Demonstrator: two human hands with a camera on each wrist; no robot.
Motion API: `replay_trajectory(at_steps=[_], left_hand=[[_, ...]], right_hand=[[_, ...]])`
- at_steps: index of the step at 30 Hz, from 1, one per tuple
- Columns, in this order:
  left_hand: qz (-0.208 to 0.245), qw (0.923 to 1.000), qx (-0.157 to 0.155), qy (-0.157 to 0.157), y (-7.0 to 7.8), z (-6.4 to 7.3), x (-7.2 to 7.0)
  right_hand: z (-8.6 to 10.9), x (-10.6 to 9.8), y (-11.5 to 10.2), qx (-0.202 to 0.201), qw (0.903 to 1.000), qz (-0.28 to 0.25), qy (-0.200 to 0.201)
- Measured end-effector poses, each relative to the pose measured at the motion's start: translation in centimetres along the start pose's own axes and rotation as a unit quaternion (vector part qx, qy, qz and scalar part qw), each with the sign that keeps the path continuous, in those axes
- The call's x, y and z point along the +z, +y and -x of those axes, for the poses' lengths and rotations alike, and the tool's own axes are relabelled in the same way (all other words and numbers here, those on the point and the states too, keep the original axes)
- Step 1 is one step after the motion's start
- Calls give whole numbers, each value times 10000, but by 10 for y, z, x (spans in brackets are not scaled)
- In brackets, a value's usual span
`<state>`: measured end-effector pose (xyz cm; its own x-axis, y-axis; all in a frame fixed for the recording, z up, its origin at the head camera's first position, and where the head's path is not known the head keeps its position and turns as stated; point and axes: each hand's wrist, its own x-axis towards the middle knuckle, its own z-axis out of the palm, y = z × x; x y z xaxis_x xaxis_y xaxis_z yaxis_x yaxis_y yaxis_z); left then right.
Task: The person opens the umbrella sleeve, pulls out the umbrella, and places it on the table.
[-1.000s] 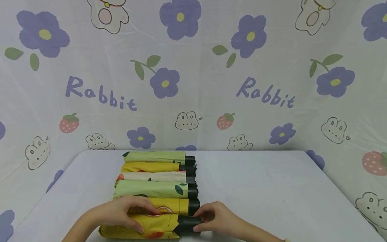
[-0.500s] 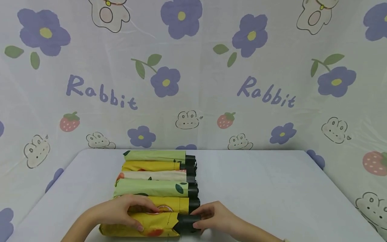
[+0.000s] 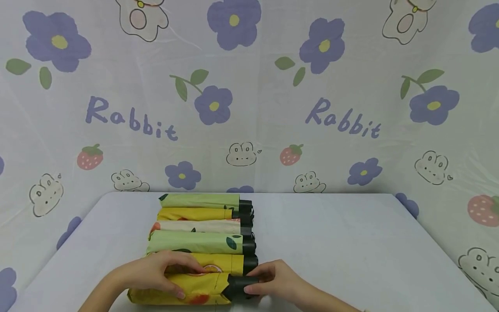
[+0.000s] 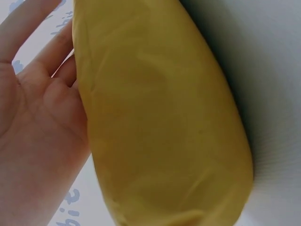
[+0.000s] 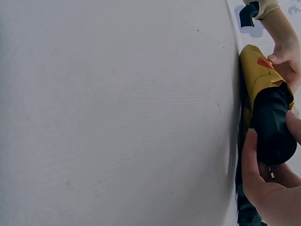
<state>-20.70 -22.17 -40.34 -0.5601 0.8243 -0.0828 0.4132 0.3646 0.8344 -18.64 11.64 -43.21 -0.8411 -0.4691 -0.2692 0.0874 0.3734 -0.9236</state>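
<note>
A folded umbrella (image 3: 208, 286) in a yellow sleeve with fruit prints lies at the near end of a row. My left hand (image 3: 156, 271) holds its covered body, thumb on the near side and fingers over the far side. In the left wrist view the yellow sleeve (image 4: 160, 113) hides some of the fingers. The thumb and fingers of my right hand (image 3: 278, 284) grip the black handle (image 3: 239, 287), which the right wrist view shows up close. Just behind lies another yellow umbrella (image 3: 235, 264), partly covered by my left hand.
Farther back lie a green umbrella (image 3: 195, 242), a cream one (image 3: 214, 226), a yellow one (image 3: 195, 214) and another green one (image 3: 202, 200), handles all to the right. They rest on a white table (image 3: 343, 247) before a printed cloth (image 3: 265, 130).
My right thumb and fingers have shifted slightly left along the black handle. My left hand keeps its hold, and the row of umbrellas stays in place.
</note>
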Motion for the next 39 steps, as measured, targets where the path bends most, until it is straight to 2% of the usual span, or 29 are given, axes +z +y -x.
replay_trajectory(at_steps=[3, 8, 12, 16, 20, 26, 28, 33, 39], left_hand=[[-145, 9999, -64, 31, 1, 0, 0], [-328, 9993, -176, 62, 0, 1, 1], [-392, 9991, -153, 63, -1, 1, 2], [-427, 9990, -99, 61, -1, 1, 3], [-443, 9988, -186, 63, 1, 2, 3], [-408, 9988, -271, -10, 2, 4, 2], [-351, 9987, -373, -83, 2, 4, 3], [-377, 9947, -907, -291, 2, 5, 5], [-465, 9932, -1033, -283, 2, 3, 5]], right_hand=[[0, 1, 0, 76, 9999, -82, 14], [1, 2, 1, 341, 9971, -653, -165], [4, 1, 1, 453, 9939, -971, -277], [6, 0, 2, 455, 9912, -1176, -396], [7, -1, 2, 448, 9886, -1333, -532], [10, -2, 1, 572, 9873, -1344, -628], [11, -2, 1, 603, 9865, -1376, -656], [11, -3, 1, 605, 9852, -1436, -720], [10, -5, 3, 571, 9865, -1370, -691]])
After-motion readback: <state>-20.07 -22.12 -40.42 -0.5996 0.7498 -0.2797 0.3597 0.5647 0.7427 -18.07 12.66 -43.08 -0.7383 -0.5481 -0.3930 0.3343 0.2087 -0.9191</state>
